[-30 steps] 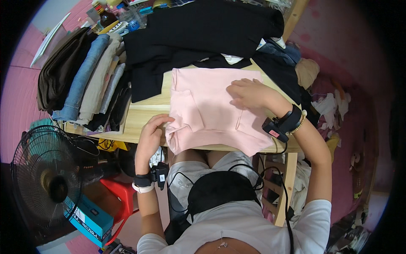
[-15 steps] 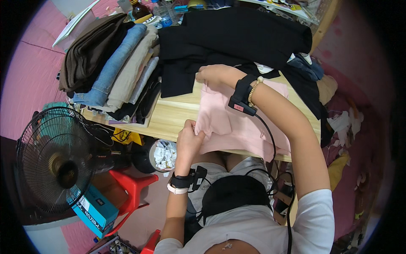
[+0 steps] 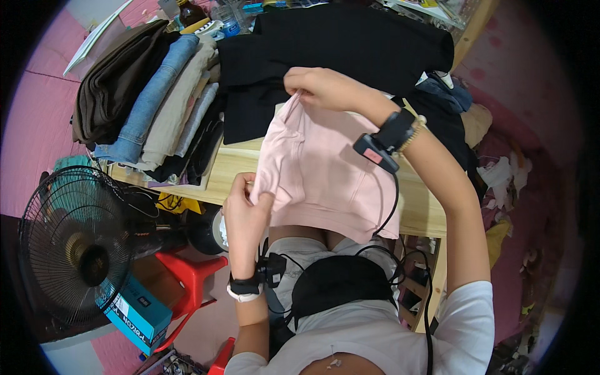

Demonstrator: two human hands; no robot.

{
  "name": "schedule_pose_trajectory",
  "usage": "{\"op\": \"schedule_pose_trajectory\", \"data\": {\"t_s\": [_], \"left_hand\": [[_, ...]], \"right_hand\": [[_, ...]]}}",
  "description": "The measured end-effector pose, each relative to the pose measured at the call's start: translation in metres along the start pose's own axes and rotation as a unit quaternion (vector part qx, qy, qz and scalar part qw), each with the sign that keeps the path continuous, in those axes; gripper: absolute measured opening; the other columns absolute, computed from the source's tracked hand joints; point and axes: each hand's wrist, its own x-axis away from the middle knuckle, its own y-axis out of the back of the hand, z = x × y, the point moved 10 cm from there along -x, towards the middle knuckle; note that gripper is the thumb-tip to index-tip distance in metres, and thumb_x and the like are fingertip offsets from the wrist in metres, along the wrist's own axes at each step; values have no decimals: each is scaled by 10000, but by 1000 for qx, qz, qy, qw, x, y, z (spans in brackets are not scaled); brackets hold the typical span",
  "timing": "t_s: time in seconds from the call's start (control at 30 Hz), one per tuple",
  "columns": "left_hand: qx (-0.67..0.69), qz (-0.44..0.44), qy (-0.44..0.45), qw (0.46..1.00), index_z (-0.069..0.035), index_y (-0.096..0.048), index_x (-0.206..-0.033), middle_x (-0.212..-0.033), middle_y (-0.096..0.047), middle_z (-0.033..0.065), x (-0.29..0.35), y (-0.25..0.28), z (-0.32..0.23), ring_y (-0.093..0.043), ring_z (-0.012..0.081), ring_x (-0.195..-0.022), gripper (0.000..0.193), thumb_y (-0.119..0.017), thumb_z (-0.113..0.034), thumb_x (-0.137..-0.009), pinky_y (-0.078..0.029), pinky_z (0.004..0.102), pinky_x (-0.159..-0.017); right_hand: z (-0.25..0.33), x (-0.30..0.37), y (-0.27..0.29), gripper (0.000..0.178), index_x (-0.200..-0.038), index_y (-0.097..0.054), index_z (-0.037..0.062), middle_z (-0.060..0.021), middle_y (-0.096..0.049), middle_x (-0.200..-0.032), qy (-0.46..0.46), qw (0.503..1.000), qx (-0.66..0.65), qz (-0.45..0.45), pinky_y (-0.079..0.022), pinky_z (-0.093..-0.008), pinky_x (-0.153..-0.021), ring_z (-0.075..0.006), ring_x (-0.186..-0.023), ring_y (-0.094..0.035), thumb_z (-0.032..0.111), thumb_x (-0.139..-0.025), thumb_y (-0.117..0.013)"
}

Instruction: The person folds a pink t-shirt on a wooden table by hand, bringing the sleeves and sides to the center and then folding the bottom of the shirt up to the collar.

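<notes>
Nearest, at the waist, a black pouch (image 3: 340, 287) is worn over pale shorts, and the left wrist is ringed by a white band (image 3: 242, 295). Now the left hand (image 3: 246, 203): its thumb and fingers are closed on the lower left edge of the pink garment (image 3: 331, 172), which is spread at the near side of the worktop (image 3: 422, 209), its hem hanging over the edge. And the upper left corner is gripped too, pinched in the closed fingers of the right hand (image 3: 319, 89)! A second ago the cloth was being pressed by that hand, spread flat; half a second ago the corner was just being taken. Now the whole left side is raised and creased between the hands.

On the right wrist, a black device (image 3: 377, 152) is fitted with a small reddish label, its marks too small to be read. Off to the left, bold lettering is carried on the side of a blue box (image 3: 137, 315), set beside a red stool (image 3: 190, 281). Farther out, folded trousers (image 3: 150, 103) are stacked, black clothing (image 3: 356, 47) is laid out, and a blue-labelled bottle (image 3: 230, 27) is seen behind, its print illegible.
</notes>
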Motion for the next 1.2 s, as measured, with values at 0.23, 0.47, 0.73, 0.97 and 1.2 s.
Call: {"op": "schedule_pose_trajectory", "data": {"t_s": [0.23,0.47,0.73,0.97,1.2], "left_hand": [[50,149,-101,982,-45,-555,-1073,-736,-607,133,59,-69,-74,-622,282,-641,316,-615,-73,-764,-485,359,-598],[76,207,-214,952,-28,-502,-1080,-870,-581,147,106,-166,-108,-604,321,-778,358,-659,-81,-763,-482,386,-683],[-1,251,-263,932,-15,-478,-1130,-997,-576,179,136,-214,-100,-588,364,-863,413,-649,-92,-762,-486,431,-698],[78,263,-159,948,-48,-495,-1194,-825,-539,108,124,-205,-87,-582,232,-715,447,-604,-30,-761,-472,319,-617],[297,201,-29,933,-5,-502,-1213,-759,-503,5,106,-154,-73,-486,66,-628,450,-543,50,-768,-420,202,-570]], "right_hand": [[-23,98,59,108,-941,-552,1,-84,-600,-927,-140,983,-116,-37,-484,-283,-755,-146,-847,-587,-15,-835,-563],[-68,204,53,106,-905,-485,20,-58,-544,-1137,-284,921,-243,-115,-434,-262,-914,-111,-1027,-522,-69,-865,-527],[-100,270,19,330,-1000,-610,35,-115,-402,-1386,-368,879,-273,-130,-404,-278,-901,-217,-1162,-474,-90,-723,-483],[-96,241,28,154,-967,-607,-2,-43,-568,-1029,-420,845,-291,-155,-462,-237,-733,-100,-818,-566,29,-817,-605],[-74,141,35,186,-958,-624,-7,-52,-605,-897,-332,903,-254,-100,-474,-242,-708,-108,-780,-566,29,-776,-631]]}}
